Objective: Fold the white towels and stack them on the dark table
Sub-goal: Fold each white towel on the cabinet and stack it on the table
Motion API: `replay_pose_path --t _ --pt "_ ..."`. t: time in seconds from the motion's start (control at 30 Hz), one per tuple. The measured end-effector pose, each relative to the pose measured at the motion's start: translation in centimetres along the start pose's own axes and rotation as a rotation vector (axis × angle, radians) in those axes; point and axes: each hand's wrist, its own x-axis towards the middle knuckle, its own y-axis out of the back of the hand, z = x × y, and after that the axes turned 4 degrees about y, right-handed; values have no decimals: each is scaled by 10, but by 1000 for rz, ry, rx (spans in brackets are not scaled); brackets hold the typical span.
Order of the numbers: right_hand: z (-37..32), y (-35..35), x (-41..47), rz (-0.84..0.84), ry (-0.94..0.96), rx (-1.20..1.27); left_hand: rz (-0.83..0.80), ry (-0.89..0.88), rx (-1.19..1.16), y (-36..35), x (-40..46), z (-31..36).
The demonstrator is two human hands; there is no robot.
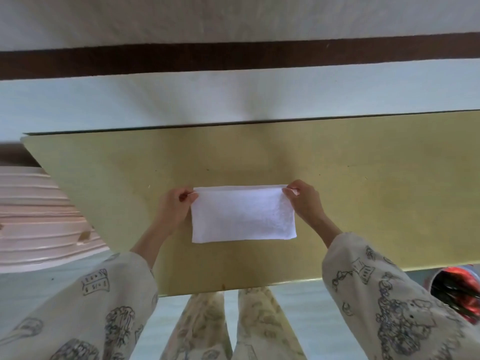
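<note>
Pinching the far corners of a white towel (pixel 242 216), both hands work over a yellowish table (pixel 376 198). Left hand (pixel 178 206): thumb and curled fingers grip the towel's far-left corner. Right hand (pixel 304 198): same pinch on the far-right corner, fingers curled round the edge.

Towel: folded to a wide rectangle, long side running left to right. It lies flat on the tabletop near the middle, somewhat toward the near edge. Far edge shows a rolled or doubled layer between the two hands; whether that edge is lifted off the surface cannot be told. Near edge straight, corners square.

Table: surface reads olive-yellow, not dark, in this light. Its far edge meets a pale wall (pixel 233 100) with a dark brown band (pixel 233 57) across it.

Clothing: both sleeves (pixel 384 294) are cream fabric with dark line drawings; trousers (pixel 205 326) of a similar print show below the near table edge.

Surroundings: a pink ribbed object (pixel 33 216) sits off the table's left end. A round container (pixel 457 292) with red and dark contents sits at lower right, partly cut off; contents not identifiable.
</note>
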Motion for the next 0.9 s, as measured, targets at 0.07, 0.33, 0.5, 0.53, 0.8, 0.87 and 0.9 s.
replay_pose_path --t 0.07,0.33,0.5,0.53,0.8,0.87,0.9 --pt "1 -4 4 12 -1 -4 10 28 -7 -2 7 -1" --pt "0 -10 11 37 -28 -44 31 55 -12 -8 18 -3" --pt "1 -11 14 31 -51 -49 42 52 -10 -8 22 -2" --pt "1 -11 14 28 -57 -44 43 49 -11 -8 22 -2" --pt "1 -10 18 26 -85 -38 65 43 -12 -9 22 -1" --pt "1 -11 17 33 -79 -30 75 52 -31 -10 22 -1" --pt "2 -11 17 41 -79 -18 79 54 -42 -10 22 0"
